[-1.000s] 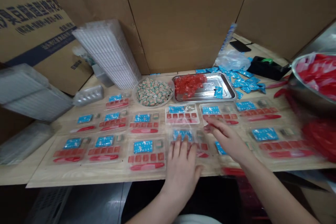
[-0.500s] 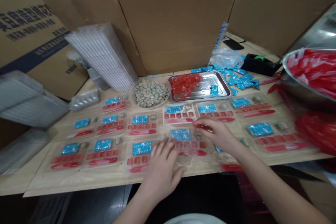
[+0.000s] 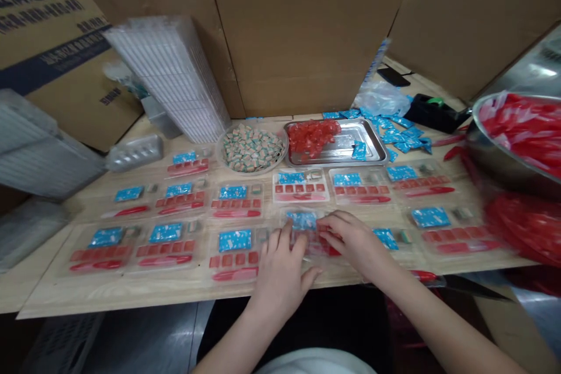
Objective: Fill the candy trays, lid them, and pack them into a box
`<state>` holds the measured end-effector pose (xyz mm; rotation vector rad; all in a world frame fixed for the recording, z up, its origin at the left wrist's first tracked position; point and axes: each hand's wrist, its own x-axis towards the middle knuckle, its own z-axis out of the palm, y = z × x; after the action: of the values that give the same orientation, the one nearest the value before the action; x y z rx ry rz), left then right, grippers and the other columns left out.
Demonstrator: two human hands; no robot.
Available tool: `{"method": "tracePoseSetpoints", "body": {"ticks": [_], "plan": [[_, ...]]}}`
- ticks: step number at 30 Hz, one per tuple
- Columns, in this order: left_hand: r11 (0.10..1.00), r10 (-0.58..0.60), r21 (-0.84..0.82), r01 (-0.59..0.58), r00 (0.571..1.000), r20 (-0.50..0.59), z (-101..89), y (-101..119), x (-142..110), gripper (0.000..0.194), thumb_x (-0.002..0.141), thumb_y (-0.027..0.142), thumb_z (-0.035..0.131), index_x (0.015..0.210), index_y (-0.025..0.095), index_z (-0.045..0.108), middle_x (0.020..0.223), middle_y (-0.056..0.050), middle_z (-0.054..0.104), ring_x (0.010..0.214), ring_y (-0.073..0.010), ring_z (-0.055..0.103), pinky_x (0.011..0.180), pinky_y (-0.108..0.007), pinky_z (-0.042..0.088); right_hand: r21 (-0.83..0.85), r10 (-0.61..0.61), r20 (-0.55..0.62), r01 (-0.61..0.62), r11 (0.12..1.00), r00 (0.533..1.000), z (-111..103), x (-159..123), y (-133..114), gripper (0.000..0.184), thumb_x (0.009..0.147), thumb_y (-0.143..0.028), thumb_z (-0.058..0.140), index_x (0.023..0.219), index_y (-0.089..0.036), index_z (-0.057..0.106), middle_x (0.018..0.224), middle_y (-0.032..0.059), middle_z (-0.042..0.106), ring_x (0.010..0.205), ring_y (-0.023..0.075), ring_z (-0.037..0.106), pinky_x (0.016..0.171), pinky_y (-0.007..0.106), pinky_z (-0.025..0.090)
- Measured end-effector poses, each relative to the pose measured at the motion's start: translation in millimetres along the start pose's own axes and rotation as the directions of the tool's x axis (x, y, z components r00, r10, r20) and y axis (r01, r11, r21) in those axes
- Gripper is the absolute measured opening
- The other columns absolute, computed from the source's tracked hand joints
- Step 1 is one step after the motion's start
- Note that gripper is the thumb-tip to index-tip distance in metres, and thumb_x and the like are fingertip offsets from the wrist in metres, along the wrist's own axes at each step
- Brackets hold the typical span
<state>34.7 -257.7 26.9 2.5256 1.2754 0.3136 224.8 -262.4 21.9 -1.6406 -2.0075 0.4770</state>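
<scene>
Both hands rest on a clear plastic blister tray (image 3: 307, 228) in the front row of the wooden table (image 3: 131, 292). It holds a blue sachet, small red squares and a red stick. My left hand (image 3: 280, 272) lies flat at the tray's near left corner with fingers spread. My right hand (image 3: 350, 239) presses on the tray's right half with fingers curled over the red pieces. Filled trays of the same kind lie in rows to both sides, such as one (image 3: 236, 251) just left of my left hand.
Behind the rows stand a round dish of small wrapped pieces (image 3: 252, 149) and a steel tray (image 3: 368, 149) with red wrapped pieces. Loose blue sachets (image 3: 403, 134) lie at the right. A steel bowl of red sticks (image 3: 521, 128) sits far right. Stacked empty trays (image 3: 170, 79) lean at the back left.
My right hand drew back from the rear row onto the front tray. My left hand slid left and back to the tray's near corner. The camera view shifted slightly.
</scene>
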Motion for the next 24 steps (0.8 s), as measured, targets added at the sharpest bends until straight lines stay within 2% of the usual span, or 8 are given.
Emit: {"method": "tracePoseSetpoints", "body": {"ticks": [7, 11, 13, 15, 17, 19, 21, 24], "plan": [[1.000, 0.029, -0.006, -0.029, 0.999, 0.021, -4.7, -7, 5, 0.044, 0.076, 0.015, 0.063, 0.117, 0.025, 0.053, 0.134, -0.012, 0.045, 0.107, -0.0278, 0.049, 0.083, -0.046, 0.048, -0.178, -0.067, 0.018, 0.069, 0.982, 0.998, 1, 6, -3, 0.010, 0.081, -0.014, 0.057, 0.086, -0.019, 0.064, 0.081, 0.0067, 0.064, 0.082, 0.0227, 0.058, 0.076, 0.037, 0.050], [1.000, 0.007, -0.008, -0.007, 1.000, 0.021, -3.7, -6, 6, 0.046, 0.074, 0.013, 0.064, 0.117, 0.025, 0.054, 0.134, -0.012, 0.045, 0.107, -0.0287, 0.050, 0.083, -0.047, 0.049, -0.118, -0.109, 0.162, 0.129, 0.984, 0.981, -12, 23, 7, 0.008, 0.079, -0.018, 0.060, 0.085, -0.020, 0.066, 0.083, 0.0059, 0.065, 0.083, 0.0219, 0.059, 0.077, 0.035, 0.048], [1.000, -0.003, -0.025, 0.003, 1.000, 0.019, -3.0, -4, 6, 0.047, 0.073, 0.013, 0.065, 0.117, 0.027, 0.054, 0.133, -0.011, 0.045, 0.107, -0.0289, 0.049, 0.084, -0.047, 0.049, -0.066, -0.058, 0.143, 0.068, 0.996, 0.988, -22, 49, 21, 0.011, 0.082, -0.023, 0.058, 0.089, -0.021, 0.066, 0.088, 0.0053, 0.066, 0.083, 0.0202, 0.060, 0.076, 0.032, 0.047], [0.999, -0.030, -0.035, 0.030, 1.000, 0.008, -1.7, -2, 6, 0.048, 0.072, 0.012, 0.064, 0.117, 0.027, 0.055, 0.133, -0.011, 0.044, 0.108, -0.0292, 0.049, 0.085, -0.047, 0.049, -0.106, 0.108, -0.038, -0.112, 0.988, 0.993, -30, 84, 39, 0.014, 0.084, -0.022, 0.052, 0.090, -0.020, 0.065, 0.090, 0.0063, 0.065, 0.082, 0.0200, 0.060, 0.074, 0.032, 0.046], [0.997, -0.060, -0.045, 0.060, 0.998, -0.015, -0.1, 0, 4, 0.049, 0.072, 0.008, 0.063, 0.117, 0.025, 0.055, 0.133, -0.013, 0.043, 0.109, -0.0299, 0.049, 0.085, -0.047, 0.049, -0.146, 0.189, -0.150, -0.211, 0.967, 0.970, -30, 120, 57, 0.015, 0.082, -0.017, 0.051, 0.091, -0.019, 0.063, 0.093, 0.0083, 0.064, 0.086, 0.0217, 0.059, 0.077, 0.033, 0.044], [0.994, -0.061, -0.088, 0.058, 0.997, -0.037, 0.4, 0, 1, 0.052, 0.071, 0.007, 0.061, 0.119, 0.024, 0.053, 0.133, -0.014, 0.041, 0.111, -0.0306, 0.048, 0.086, -0.047, 0.049, -0.153, 0.197, -0.159, -0.221, 0.963, 0.967, -27, 149, 71, 0.015, 0.077, -0.011, 0.055, 0.088, -0.017, 0.062, 0.096, 0.0110, 0.062, 0.090, 0.0234, 0.057, 0.080, 0.033, 0.042], [0.984, -0.034, -0.176, 0.021, 0.997, -0.075, -2.0, -4, -3, 0.051, 0.074, 0.008, 0.060, 0.122, 0.023, 0.052, 0.134, -0.014, 0.040, 0.112, -0.0299, 0.048, 0.088, -0.046, 0.048, -0.133, 0.192, -0.134, -0.210, 0.969, 0.972, -24, 162, 75, 0.013, 0.073, -0.008, 0.057, 0.083, -0.016, 0.062, 0.095, 0.0128, 0.062, 0.091, 0.0240, 0.057, 0.080, 0.033, 0.041], [0.925, -0.049, -0.379, -0.022, 0.983, -0.177, -12.4, -15, -2, 0.036, 0.083, 0.013, 0.053, 0.117, 0.024, 0.056, 0.125, -0.012, 0.049, 0.109, -0.0249, 0.051, 0.090, -0.043, 0.047, -0.073, 0.183, -0.064, -0.188, 0.980, 0.981, -26, 153, 62, 0.008, 0.076, -0.013, 0.054, 0.076, -0.016, 0.062, 0.085, 0.0090, 0.063, 0.082, 0.0211, 0.058, 0.074, 0.032, 0.043]]}}
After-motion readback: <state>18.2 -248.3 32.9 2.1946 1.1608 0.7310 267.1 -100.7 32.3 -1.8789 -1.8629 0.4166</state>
